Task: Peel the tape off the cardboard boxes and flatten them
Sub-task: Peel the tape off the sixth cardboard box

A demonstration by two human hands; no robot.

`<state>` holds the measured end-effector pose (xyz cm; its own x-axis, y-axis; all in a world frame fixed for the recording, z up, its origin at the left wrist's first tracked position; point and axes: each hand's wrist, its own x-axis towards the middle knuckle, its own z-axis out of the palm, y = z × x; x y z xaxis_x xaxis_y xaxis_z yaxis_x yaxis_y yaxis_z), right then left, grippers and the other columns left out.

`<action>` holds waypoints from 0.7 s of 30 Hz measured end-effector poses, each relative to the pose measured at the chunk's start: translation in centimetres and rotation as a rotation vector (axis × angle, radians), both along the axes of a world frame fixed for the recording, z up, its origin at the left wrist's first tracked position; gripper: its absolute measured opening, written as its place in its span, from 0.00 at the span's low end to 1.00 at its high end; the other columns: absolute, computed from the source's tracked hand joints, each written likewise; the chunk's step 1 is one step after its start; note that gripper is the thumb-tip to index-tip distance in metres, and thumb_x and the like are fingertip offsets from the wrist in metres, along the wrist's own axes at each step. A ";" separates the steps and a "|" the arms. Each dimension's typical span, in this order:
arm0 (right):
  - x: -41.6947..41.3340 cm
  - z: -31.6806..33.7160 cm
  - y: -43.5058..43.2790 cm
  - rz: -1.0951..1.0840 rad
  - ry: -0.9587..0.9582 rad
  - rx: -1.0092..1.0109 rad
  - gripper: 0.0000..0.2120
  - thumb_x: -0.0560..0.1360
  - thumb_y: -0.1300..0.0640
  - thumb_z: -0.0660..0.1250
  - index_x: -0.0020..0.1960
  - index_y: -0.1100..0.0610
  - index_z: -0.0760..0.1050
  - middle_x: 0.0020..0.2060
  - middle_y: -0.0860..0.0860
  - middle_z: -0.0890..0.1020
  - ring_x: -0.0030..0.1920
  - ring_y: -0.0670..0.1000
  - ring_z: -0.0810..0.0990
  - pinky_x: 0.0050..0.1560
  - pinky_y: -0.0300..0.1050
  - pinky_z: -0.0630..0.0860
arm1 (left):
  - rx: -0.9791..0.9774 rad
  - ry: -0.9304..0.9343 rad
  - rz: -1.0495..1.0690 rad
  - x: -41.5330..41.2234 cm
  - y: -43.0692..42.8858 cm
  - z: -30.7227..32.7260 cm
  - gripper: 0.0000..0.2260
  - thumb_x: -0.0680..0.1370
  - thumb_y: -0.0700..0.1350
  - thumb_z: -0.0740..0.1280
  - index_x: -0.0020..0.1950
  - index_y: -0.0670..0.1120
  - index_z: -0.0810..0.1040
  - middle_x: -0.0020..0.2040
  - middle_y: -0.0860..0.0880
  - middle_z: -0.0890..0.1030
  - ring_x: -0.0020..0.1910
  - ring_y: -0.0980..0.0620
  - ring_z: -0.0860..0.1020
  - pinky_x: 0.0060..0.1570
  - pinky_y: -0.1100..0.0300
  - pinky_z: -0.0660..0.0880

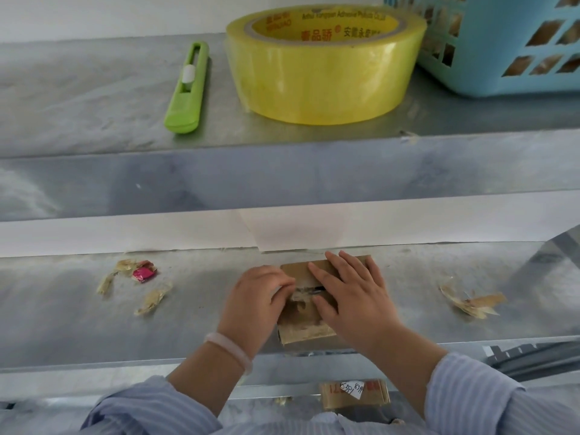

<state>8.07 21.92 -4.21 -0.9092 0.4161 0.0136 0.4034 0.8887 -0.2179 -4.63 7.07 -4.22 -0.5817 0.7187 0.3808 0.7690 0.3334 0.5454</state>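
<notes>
A small brown cardboard box [306,332] lies on the metal work surface [78,309] in the middle of the head view, with clear tape across its top. My left hand [254,304] sits at the box's left side, its fingers curled and pinching the tape [299,296] near the centre seam. My right hand [354,296] lies flat on the box's right half, fingers straight and pressing down. Both hands hide much of the box's top.
Peeled tape scraps [153,301] and a pink wrapper [143,273] lie left; more scraps [470,302] lie right. On the upper shelf are a green utility knife [186,89], a yellow tape roll [323,64] and a blue basket [502,42]. Another taped box [354,394] sits below.
</notes>
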 end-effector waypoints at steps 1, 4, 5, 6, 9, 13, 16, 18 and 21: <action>0.1 -0.1 -0.1 -0.006 0.011 -0.016 0.28 0.77 0.35 0.49 0.76 0.38 0.57 0.77 0.45 0.58 0.78 0.48 0.50 0.76 0.51 0.35 | -0.025 0.086 -0.013 0.1 -0.2 0.0 0.04 0.74 0.44 0.73 0.48 0.50 0.85 0.46 0.56 0.83 0.47 0.59 0.78 0.51 0.55 0.77; 0.1 0.2 0.5 -0.055 0.138 -0.190 0.26 0.77 0.42 0.62 0.74 0.41 0.65 0.74 0.41 0.63 0.74 0.42 0.54 0.74 0.36 0.37 | -0.144 0.290 -0.015 0.2 -1.0 0.4 0.11 0.77 0.51 0.64 0.51 0.52 0.85 0.49 0.58 0.84 0.54 0.51 0.78 0.57 0.50 0.73; 0.2 0.6 0.8 -0.105 0.230 -0.313 0.23 0.76 0.48 0.65 0.71 0.42 0.69 0.70 0.38 0.67 0.71 0.39 0.59 0.72 0.31 0.43 | -0.192 0.319 -0.021 0.3 -1.2 0.6 0.13 0.78 0.53 0.61 0.52 0.53 0.85 0.50 0.59 0.84 0.55 0.50 0.77 0.57 0.50 0.73; 0.3 0.9 1.1 -0.166 0.332 -0.442 0.20 0.76 0.54 0.66 0.67 0.40 0.72 0.65 0.34 0.69 0.66 0.35 0.63 0.69 0.28 0.51 | -0.231 0.322 -0.034 0.3 -1.4 0.8 0.14 0.78 0.53 0.60 0.54 0.54 0.84 0.51 0.58 0.83 0.54 0.51 0.77 0.55 0.51 0.74; 1.3 1.2 2.2 -0.358 0.606 -0.643 0.21 0.77 0.63 0.63 0.57 0.36 0.74 0.60 0.33 0.71 0.57 0.26 0.66 0.56 0.21 0.61 | -0.274 0.216 -0.053 -0.1 -1.2 1.5 0.12 0.78 0.51 0.64 0.58 0.52 0.82 0.53 0.56 0.82 0.54 0.52 0.77 0.53 0.54 0.75; 2.9 0.1 3.6 -0.491 0.452 -0.818 0.19 0.78 0.58 0.63 0.65 0.41 0.73 0.59 0.38 0.74 0.56 0.34 0.72 0.52 0.26 0.68 | -0.343 0.116 -0.036 -0.7 0.6 2.1 0.14 0.77 0.40 0.67 0.63 0.47 0.80 0.56 0.50 0.78 0.58 0.48 0.73 0.61 0.51 0.72; 3.7 -0.7 3.9 -0.509 0.373 -1.023 0.09 0.80 0.53 0.63 0.54 0.43 0.80 0.47 0.40 0.84 0.50 0.44 0.81 0.52 0.42 0.79 | -0.389 0.131 0.005 -0.5 1.8 2.2 0.16 0.74 0.37 0.66 0.62 0.45 0.81 0.60 0.47 0.74 0.63 0.45 0.68 0.66 0.49 0.68; 4.1 -0.9 3.7 -0.547 0.402 -1.072 0.07 0.79 0.50 0.65 0.48 0.44 0.82 0.42 0.44 0.86 0.49 0.51 0.84 0.55 0.54 0.80 | -0.390 0.146 -0.006 -0.3 2.4 2.2 0.18 0.73 0.37 0.66 0.62 0.46 0.80 0.65 0.47 0.72 0.68 0.45 0.66 0.69 0.47 0.66; 4.3 -1.3 3.5 -0.593 0.409 -1.157 0.06 0.78 0.48 0.67 0.44 0.44 0.82 0.41 0.48 0.86 0.47 0.53 0.85 0.53 0.54 0.82 | -0.382 0.180 -0.183 0.6 3.8 2.2 0.19 0.76 0.45 0.66 0.68 0.49 0.74 0.68 0.51 0.73 0.71 0.49 0.66 0.74 0.51 0.57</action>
